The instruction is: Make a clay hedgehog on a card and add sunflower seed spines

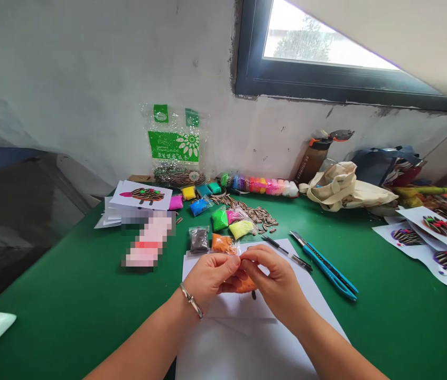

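My left hand [212, 272] and my right hand [275, 279] meet fingertip to fingertip, both closed in a pinch. Whatever lies between the fingertips is too small or hidden to make out. Below them, on white paper [243, 338], is a flat orange clay shape [247, 286] with a small dark piece at its lower edge; my fingers cover much of it. Just beyond the hands lie an opened-looking packet of orange clay [223, 244] and a dark brown clay packet [198, 240]. A black pen [287, 253] rests on the paper's upper right.
A blue utility knife [326, 269] lies to the right. Sunflower seeds [257, 214], bright clay packets [219, 219] and a seed bag [176, 153] are at the back. Decorated cards sit left [142, 196] and right [441, 221]. A bottle [314, 158] and cloth bag [342, 187] stand by the wall.
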A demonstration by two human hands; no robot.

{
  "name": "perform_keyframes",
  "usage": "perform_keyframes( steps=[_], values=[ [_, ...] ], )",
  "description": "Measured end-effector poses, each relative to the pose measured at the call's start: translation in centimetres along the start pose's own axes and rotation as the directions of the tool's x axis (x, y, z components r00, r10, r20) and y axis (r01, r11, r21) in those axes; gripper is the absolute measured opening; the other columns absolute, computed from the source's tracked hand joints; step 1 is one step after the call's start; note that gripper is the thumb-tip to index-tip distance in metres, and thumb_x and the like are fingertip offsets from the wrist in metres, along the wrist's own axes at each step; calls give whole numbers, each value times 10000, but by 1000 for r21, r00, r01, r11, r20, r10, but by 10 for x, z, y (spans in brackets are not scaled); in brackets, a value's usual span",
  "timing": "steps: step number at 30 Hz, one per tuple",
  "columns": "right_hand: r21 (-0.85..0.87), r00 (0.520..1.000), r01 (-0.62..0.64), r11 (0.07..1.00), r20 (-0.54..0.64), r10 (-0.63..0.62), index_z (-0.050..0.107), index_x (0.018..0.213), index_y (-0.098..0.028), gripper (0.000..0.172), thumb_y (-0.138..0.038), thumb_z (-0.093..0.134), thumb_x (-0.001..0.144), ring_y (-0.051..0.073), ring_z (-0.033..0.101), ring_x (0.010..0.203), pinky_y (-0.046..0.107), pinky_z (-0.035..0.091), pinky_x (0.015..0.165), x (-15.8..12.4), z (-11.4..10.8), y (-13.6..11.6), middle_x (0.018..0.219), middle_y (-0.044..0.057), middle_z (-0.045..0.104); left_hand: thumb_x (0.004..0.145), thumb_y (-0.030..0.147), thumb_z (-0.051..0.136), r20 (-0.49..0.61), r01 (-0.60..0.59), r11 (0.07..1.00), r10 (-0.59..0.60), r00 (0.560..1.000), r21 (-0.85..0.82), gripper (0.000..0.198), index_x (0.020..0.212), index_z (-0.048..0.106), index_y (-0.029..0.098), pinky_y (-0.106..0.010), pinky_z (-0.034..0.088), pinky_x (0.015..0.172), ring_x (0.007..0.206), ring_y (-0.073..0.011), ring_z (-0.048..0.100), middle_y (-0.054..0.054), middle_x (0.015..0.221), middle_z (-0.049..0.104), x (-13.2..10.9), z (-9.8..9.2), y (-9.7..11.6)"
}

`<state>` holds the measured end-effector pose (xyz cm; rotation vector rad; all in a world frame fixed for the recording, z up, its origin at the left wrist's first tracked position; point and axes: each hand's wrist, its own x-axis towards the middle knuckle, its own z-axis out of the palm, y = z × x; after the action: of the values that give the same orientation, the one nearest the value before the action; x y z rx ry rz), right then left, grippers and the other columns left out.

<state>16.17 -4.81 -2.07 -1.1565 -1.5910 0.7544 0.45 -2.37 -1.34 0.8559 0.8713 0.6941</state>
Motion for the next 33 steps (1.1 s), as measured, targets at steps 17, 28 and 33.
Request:
perform_keyframes(
  steps=[17,28,33],
  values=[
    [125,999,-43,991,17,41,732,862,-235,132,-232,601,847,161,611,788,282,501,704,4,3,0,839,44,648,551,490,839,-29,23,998,-25,999,-63,441,698,723,90,-226,474,585,548,-97,570,-52,644,661,2,-1,2],
    [144,998,-67,987,-1,68,731,924,-233,153,-275,606,845,179,634,858,305,513,757,5,1,-5,926,58,673,572,412,847,-90,-5,999,1,996,-45,358,715,718,112,-218,441,567,533,-89,544,-32,624,653,2,-4,4],
    [159,997,-80,984,5,80,735,856,-230,112,-257,635,814,169,618,803,299,498,724,5,3,-5,847,40,671,571,432,844,-74,-7,999,5,997,-36,383,738,727,108,-227,450,585,552,-100,560,-40,631,658,1,-4,5]
  ],
)
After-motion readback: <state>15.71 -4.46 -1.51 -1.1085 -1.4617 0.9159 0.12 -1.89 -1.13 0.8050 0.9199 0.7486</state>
